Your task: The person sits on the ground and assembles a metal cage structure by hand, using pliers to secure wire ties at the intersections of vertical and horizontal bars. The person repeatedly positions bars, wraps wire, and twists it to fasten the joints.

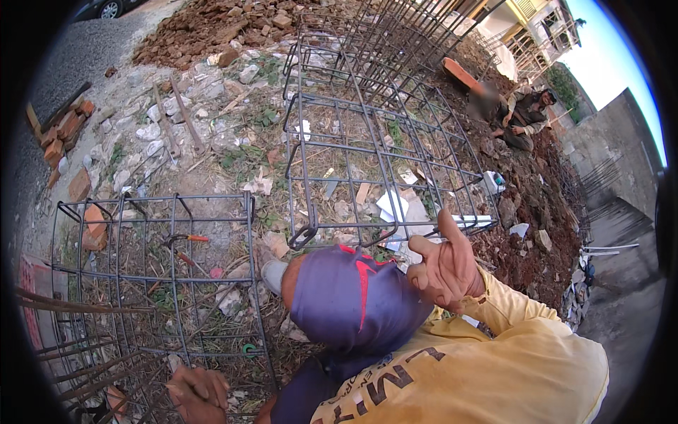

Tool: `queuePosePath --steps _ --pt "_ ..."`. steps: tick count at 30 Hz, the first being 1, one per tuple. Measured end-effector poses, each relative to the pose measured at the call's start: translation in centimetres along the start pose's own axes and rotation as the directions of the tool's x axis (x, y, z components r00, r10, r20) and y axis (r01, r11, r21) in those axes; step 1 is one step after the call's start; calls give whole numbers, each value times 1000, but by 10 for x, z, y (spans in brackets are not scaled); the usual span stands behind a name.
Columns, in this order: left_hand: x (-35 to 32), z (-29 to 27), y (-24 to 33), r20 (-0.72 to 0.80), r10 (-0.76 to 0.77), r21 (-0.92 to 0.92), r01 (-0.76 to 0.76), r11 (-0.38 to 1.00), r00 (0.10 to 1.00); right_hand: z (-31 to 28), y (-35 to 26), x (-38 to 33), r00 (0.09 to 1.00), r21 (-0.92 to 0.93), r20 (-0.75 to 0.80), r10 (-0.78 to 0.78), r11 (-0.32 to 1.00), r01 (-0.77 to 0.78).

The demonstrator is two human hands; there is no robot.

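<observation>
My right hand (450, 267) is raised beside my knee, palm showing, with the thumb stretched out and the fingers loosely bent and apart. It holds nothing. Low on the left, my left hand (198, 393) is beside the smaller steel rebar cage (173, 279), its fingers bent and together; anything inside them is hidden. Pincers with orange handles (195, 239) lie at that cage's bars. A larger rebar cage (367, 113) stretches away in front of my knee. Loose thin rods (78, 360) cross the cage near my left hand.
Rubble and paper scraps (393, 206) litter the ground. Bricks (70, 131) are piled at left, near two wooden-looking bars (185, 116). Upright rebar (388, 42) stands behind the larger cage. A co-worker (526, 116) sits on the red soil (526, 191) at right, near a concrete wall (614, 155).
</observation>
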State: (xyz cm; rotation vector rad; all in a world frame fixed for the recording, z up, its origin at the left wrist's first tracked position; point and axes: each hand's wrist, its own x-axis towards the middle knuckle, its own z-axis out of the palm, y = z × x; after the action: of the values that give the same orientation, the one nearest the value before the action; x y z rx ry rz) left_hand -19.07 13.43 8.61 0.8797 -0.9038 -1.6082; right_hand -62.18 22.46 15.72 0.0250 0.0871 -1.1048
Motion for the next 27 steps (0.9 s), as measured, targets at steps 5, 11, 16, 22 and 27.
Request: queuePosePath --steps 5,11,16,22,27 --pt "-19 -11 9 -125 26 -7 -28 1000 992 4 28 38 933 -128 139 331 941 -315" --pt "-20 -13 17 -142 -22 60 31 998 990 20 -45 55 979 -472 136 149 879 -68" --pt "-35 -23 19 -249 -23 81 45 996 968 62 -76 132 974 -747 220 53 651 133" --pt "-44 -29 14 -383 -40 153 106 983 923 27 -68 265 759 -852 265 595 513 -105" --pt "-59 -16 14 -568 55 169 51 984 821 -4 9 359 666 -986 -8 746 104 -129"
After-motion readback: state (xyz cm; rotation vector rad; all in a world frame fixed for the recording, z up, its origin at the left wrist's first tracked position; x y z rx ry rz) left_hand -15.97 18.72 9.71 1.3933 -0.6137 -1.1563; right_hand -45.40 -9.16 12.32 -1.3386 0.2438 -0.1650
